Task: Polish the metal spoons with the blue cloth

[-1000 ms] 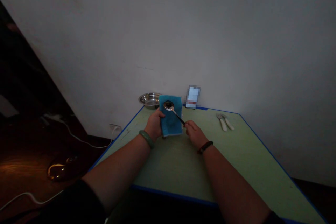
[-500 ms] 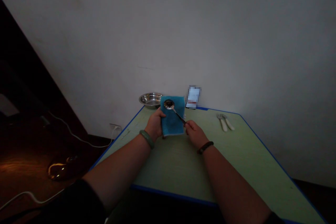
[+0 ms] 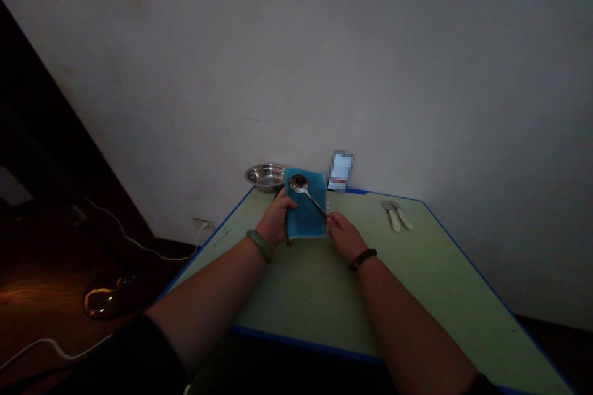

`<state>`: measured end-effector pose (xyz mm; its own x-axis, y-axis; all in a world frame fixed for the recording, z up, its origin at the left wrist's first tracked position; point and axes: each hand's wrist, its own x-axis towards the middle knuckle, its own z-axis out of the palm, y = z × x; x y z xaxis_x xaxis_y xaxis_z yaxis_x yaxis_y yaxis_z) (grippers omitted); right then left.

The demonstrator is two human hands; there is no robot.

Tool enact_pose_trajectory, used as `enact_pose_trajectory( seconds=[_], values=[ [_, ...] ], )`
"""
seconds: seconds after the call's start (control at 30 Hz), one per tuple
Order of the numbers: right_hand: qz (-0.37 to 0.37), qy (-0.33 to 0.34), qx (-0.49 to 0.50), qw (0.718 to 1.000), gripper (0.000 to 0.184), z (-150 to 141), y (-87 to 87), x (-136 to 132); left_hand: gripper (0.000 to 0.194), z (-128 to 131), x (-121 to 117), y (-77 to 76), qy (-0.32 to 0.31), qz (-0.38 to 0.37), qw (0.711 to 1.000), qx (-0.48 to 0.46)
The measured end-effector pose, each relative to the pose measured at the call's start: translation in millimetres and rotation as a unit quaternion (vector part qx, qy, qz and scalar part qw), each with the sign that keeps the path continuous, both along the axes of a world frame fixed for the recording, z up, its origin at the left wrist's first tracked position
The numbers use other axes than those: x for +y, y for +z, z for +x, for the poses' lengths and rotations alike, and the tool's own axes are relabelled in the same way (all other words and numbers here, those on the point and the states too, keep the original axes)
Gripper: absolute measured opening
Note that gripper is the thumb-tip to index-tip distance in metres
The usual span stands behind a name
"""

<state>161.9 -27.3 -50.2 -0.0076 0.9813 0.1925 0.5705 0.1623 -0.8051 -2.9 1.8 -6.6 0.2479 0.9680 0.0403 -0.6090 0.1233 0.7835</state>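
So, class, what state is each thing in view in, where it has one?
Left hand: gripping the blue cloth
Right hand: gripping the spoon
Blue cloth: held up
Spoon: slanted in front of the blue cloth
Metal bowl: upright, partly hidden
Pale-handled cutlery: lying on the table
Blurred device: upright, bright

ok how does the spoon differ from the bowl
The spoon is in the right hand; the bowl stands on the table, at its far left corner. The spoon is long and slim; the bowl is wide and round. The spoon slants; the bowl sits upright. Both are shiny and silvery.
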Motion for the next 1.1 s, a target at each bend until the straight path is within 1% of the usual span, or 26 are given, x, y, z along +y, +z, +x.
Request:
enact_pose_trajectory(
  seconds=[0.1, 0.2, 0.37, 0.47, 0.63, 0.7, 0.87, 0.97, 1.1],
  values=[
    [0.002, -0.003, 0.000, 1.000, 0.027, 0.2, 1.1, -0.5, 0.070, 0.3, -0.4, -0.1, 0.008, -0.005, 1.000, 0.008],
    [0.009, -0.004, 0.002, 1.000, 0.026, 0.2, 0.8, -0.5, 0.067, 0.3, 0.3, -0.2, 0.009, -0.015, 1.000, 0.004],
    [0.013, -0.003, 0.005, 1.000, 0.026, -0.2, 0.4, -0.5, 0.058, 0.5, 0.7, 0.2, 0.000, -0.075, 0.997, 0.000],
    [0.009, -0.004, 0.009, 1.000, 0.027, -0.4, 1.0, -0.4, 0.059, 0.4, 0.9, -0.5, -0.008, -0.063, 0.998, -0.007],
    [-0.001, -0.001, 0.026, 1.000, 0.026, 0.2, 0.8, 1.7, 0.057, -0.7, 3.3, -3.6, 0.020, -0.046, 0.999, 0.014],
    [-0.005, -0.004, 0.035, 0.999, 0.026, 0.4, 0.7, 2.6, 0.056, -1.5, 4.2, -4.1, 0.022, -0.044, 0.999, 0.017],
    [0.004, -0.025, 0.055, 0.998, 0.025, 0.5, 0.7, 3.1, 0.060, -3.1, 5.8, -3.4, 0.029, -0.059, 0.998, -0.002],
    [0.005, -0.038, 0.061, 0.997, 0.023, 0.7, -0.3, 3.2, 0.062, -3.6, 7.1, -4.3, 0.038, -0.053, 0.998, -0.006],
    [0.013, -0.034, 0.074, 0.997, 0.022, 1.4, -1.6, 3.6, 0.064, -3.2, 7.4, -6.3, 0.015, -0.037, 0.999, -0.007]
  ],
)
